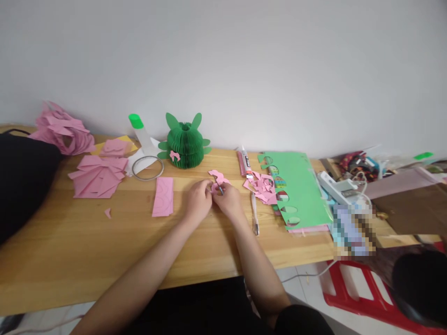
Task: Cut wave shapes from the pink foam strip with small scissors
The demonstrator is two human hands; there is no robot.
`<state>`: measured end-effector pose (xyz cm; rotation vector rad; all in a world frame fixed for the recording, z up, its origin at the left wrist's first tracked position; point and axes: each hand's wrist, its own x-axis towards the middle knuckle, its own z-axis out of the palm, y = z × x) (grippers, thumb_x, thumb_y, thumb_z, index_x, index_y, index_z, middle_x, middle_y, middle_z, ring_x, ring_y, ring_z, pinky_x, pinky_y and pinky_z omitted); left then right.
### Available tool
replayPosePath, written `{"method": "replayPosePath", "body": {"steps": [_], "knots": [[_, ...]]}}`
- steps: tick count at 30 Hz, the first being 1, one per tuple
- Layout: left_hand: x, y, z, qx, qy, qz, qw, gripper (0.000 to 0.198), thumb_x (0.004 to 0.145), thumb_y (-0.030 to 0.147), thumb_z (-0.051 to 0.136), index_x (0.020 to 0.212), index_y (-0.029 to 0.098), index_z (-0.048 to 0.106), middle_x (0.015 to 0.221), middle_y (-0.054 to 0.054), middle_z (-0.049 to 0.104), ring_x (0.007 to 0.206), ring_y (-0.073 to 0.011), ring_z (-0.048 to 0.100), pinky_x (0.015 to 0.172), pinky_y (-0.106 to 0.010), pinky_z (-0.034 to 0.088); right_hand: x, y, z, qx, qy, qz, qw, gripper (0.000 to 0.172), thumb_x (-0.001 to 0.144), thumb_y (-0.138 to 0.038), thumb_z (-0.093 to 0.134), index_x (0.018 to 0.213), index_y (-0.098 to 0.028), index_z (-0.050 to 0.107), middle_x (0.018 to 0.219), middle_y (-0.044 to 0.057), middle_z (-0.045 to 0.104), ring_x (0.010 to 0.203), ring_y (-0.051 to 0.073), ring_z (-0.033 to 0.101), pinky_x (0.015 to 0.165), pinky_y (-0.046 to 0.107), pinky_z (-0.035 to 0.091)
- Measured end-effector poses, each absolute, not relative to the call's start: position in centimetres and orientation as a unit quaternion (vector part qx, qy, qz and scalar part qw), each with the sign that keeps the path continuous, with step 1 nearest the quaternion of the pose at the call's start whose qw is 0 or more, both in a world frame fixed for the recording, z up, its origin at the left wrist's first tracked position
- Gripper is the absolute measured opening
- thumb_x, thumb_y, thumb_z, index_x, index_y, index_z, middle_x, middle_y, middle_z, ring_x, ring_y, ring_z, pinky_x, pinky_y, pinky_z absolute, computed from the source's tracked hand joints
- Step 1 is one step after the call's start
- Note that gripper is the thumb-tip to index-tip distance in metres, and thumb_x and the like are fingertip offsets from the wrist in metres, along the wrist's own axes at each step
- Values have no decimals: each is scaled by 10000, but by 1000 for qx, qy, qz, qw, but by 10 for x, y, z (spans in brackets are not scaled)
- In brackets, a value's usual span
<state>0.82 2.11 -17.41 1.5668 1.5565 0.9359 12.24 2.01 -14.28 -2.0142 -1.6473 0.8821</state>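
At the middle of the table my left hand (199,199) is closed on a piece of pink paper (218,177), whose wavy cut edge juts out beyond the fingers. Close beside it, my right hand (228,200) is closed around a pair of scissors (220,189); only a small part of them shows, against the paper. A folded pink paper strip (162,196) with curved pencil lines lies left of my hands. Behind them stands a green honeycomb paper figure (186,145) with leaf-shaped pieces and a small pink piece on its front.
Pink paper scraps (261,187), a glue tube (247,163) and a pen (255,214) lie to the right, beside green card sheets (300,186). Leftward are a tape ring (147,168), a green-capped bottle (139,132) and pink paper stacks (99,179). A power strip (335,188) lies farther right.
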Motion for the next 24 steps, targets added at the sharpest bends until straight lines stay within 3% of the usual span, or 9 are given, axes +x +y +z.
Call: {"method": "replayPosePath", "body": {"steps": [7, 11, 17, 24], "knots": [[8, 22, -177, 562, 574, 416, 426, 298, 926, 329, 582, 1164, 152, 602, 1164, -94, 636, 996, -213, 640, 858, -429, 549, 122, 20, -142, -714, -567, 334, 239, 150, 711, -205, 633, 849, -176, 684, 783, 52, 728, 766, 224, 660, 677, 280, 442], [7, 24, -177, 528, 549, 443, 473, 299, 923, 329, 586, 1160, 146, 601, 1140, -90, 642, 966, -206, 647, 832, -415, 558, 123, 20, -142, -707, -545, 359, 272, 82, 704, -248, 636, 665, -188, 597, 626, 9, 643, 664, 198, 599, 618, 273, 402], [5, 24, -174, 462, 537, 491, 507, 298, 916, 324, 596, 1153, 143, 604, 1160, -93, 635, 1012, -220, 635, 866, -438, 544, 126, 18, -140, -644, -499, 472, 336, 294, 755, -345, 594, 548, -221, 426, 448, -57, 442, 465, 117, 430, 481, 238, 318], [3, 28, -172, 383, 482, 469, 633, 307, 922, 331, 588, 1165, 144, 597, 1141, -90, 637, 959, -205, 645, 814, -406, 562, 133, 13, -125, -503, -432, 683, 307, 322, 706, -501, 655, 652, -211, 526, 382, -137, 267, 314, 53, 173, 332, 200, 161]]}}
